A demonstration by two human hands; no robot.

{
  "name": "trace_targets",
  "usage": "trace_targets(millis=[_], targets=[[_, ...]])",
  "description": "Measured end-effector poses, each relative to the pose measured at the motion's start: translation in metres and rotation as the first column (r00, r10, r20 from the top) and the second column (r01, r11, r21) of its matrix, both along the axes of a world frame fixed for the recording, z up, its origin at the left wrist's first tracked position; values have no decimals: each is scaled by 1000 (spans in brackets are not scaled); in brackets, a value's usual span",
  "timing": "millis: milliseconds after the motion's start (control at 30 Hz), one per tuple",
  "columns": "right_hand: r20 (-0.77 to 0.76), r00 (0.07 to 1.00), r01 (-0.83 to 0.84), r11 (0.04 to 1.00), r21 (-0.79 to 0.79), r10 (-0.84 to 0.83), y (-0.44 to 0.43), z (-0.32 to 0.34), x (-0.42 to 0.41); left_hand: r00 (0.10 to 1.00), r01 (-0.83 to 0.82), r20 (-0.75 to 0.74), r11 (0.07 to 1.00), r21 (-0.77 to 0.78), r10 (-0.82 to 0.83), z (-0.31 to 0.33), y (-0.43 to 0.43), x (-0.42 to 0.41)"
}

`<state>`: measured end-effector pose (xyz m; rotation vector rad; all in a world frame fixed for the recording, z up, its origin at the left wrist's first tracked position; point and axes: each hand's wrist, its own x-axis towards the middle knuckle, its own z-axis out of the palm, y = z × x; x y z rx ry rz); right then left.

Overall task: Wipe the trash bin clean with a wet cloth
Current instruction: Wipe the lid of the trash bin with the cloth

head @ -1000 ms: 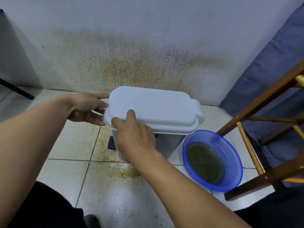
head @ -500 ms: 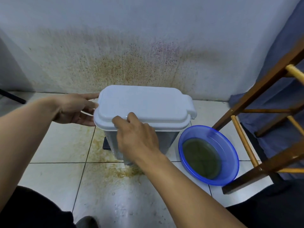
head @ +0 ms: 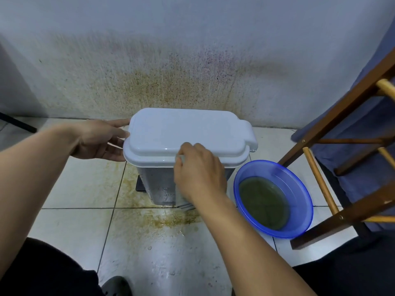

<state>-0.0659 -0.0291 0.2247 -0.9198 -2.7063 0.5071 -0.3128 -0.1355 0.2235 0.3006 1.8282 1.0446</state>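
Note:
The trash bin [head: 158, 184] stands on the tiled floor against the wall, with a grey body and a closed white lid [head: 183, 133]. My left hand [head: 100, 138] rests against the lid's left end, thumb at the top corner and fingers stretched out under the rim. My right hand [head: 198, 174] is on the bin's front just under the lid rim. It grips a pale cloth [head: 185, 205], which is mostly hidden; one bit shows between the fingers and an edge hangs below the hand.
A blue basin [head: 299, 189] of murky greenish water sits on the floor right of the bin. A wooden frame [head: 320, 129] with blue fabric behind it stands at the right. A black pedal [head: 140, 185] juts out at the bin's lower left. Wall and floor tiles carry brown stains.
My right hand has slid to the right along the bin's front, under the lid rim. My left hand stays at the lid's left end.

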Motion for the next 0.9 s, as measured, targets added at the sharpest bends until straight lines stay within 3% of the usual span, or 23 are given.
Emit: trace_targets(millis=[600, 900], targets=[[-127, 919, 365, 927, -81, -373, 60, -13, 66, 1000, -5, 16, 1000, 16, 5, 3, 1, 4], [-156, 882, 434, 895, -102, -445, 82, -23, 77, 1000, -23, -9, 1000, 20, 23, 2, 3, 8]])
